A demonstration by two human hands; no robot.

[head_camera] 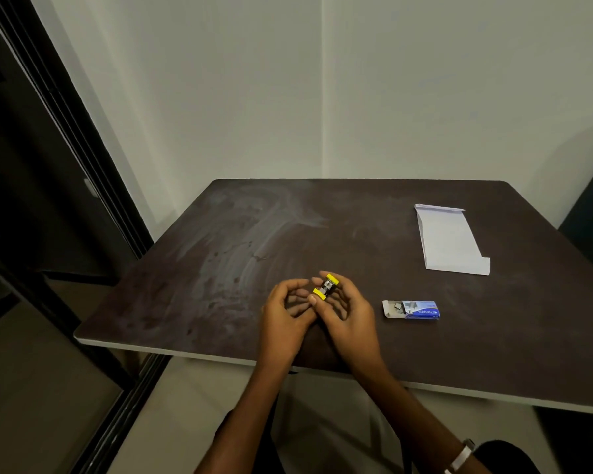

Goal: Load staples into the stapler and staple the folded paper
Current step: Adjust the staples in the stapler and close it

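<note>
Near the table's (pixel 220 234) front edge, the right hand (pixel 348 318) grips a small, stiff stapler (pixel 326 285) by its sides while the left hand (pixel 283 318) hovers loosely curled, holding nothing, staple box (pixel 413 309) just right, folded paper (pixel 451 239) toward the far right corner.

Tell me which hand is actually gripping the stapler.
The right hand grips the yellow stapler; the left hand is loosely curled beside it.

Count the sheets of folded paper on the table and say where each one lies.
1. The folded paper lies flat at the far right of the table, beyond the open staple box and apart from both hands. Nothing suggests another is hidden.
</note>
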